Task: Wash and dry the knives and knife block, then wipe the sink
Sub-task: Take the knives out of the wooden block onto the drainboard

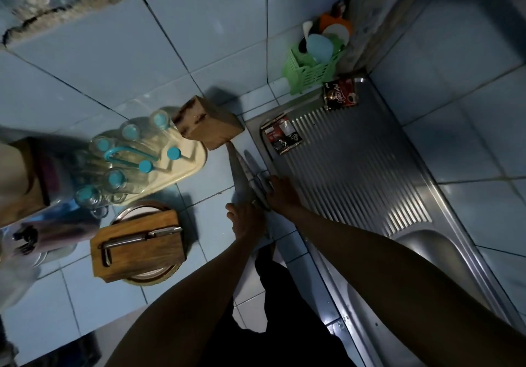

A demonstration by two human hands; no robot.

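Left hand (247,220) grips the knives (246,171) at mid-frame; right hand (281,193) rests flat alongside. Best lifted by handles, blades away.

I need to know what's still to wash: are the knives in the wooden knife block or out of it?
Out. The wooden knife block shows empty slots, and the steel knives lie on the blue tiled counter.

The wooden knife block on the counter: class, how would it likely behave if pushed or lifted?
The knife block looks like solid wood, so probably stiff and fairly heavy. It already leans, so a push may tip it. Its flat faces make rolling unlikely.
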